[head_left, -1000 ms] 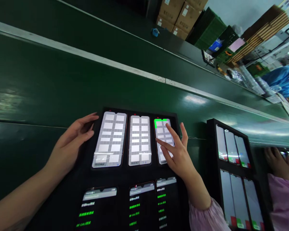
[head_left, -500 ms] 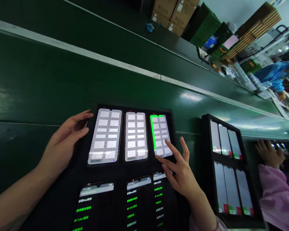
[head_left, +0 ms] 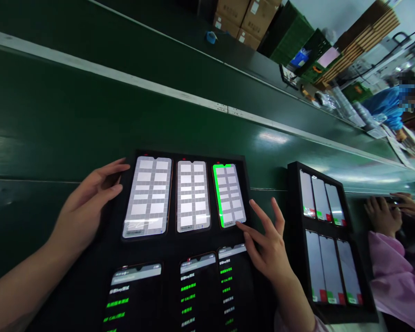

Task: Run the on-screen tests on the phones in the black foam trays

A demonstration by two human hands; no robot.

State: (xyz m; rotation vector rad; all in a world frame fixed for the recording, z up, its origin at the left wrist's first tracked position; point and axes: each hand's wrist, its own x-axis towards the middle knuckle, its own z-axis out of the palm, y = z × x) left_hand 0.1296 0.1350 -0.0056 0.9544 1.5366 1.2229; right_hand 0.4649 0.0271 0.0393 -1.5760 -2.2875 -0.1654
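Nearest, along the near edge of the black tray (head_left: 173,244), three dark-screened phones lie side by side: the near-left phone (head_left: 134,295), the near-middle phone (head_left: 197,290) and the near-right phone (head_left: 233,281). Each shows a pale bar at the top and lines of green and grey text.

The right hand (head_left: 268,246) hovers over the tray's right edge, open, fingers spread and holding nothing. Its index fingertip (head_left: 238,224) sits at the near right corner of the far-right phone (head_left: 230,194); whether it presses the glass I cannot tell. That phone shows a grid of pale boxes with a bright green line along its left and far sides.

The left hand (head_left: 86,207) lies open and flat on the tray's left edge, fingers stretched towards the far left corner, just beside the far-left phone (head_left: 147,197). Between the two lit phones sits the far-middle phone (head_left: 192,196), also showing a pale grid.

The tray rests on a dark green conveyor belt (head_left: 90,120). To the right stands a second tray (head_left: 292,221) with six phones, and beyond it a co-worker's hand (head_left: 378,214) and pink sleeve (head_left: 397,272).

Farther off, a white stripe (head_left: 124,80) runs along the belt. At the far side stand cardboard boxes (head_left: 245,18), green crates (head_left: 290,41) and a person in blue (head_left: 383,106).
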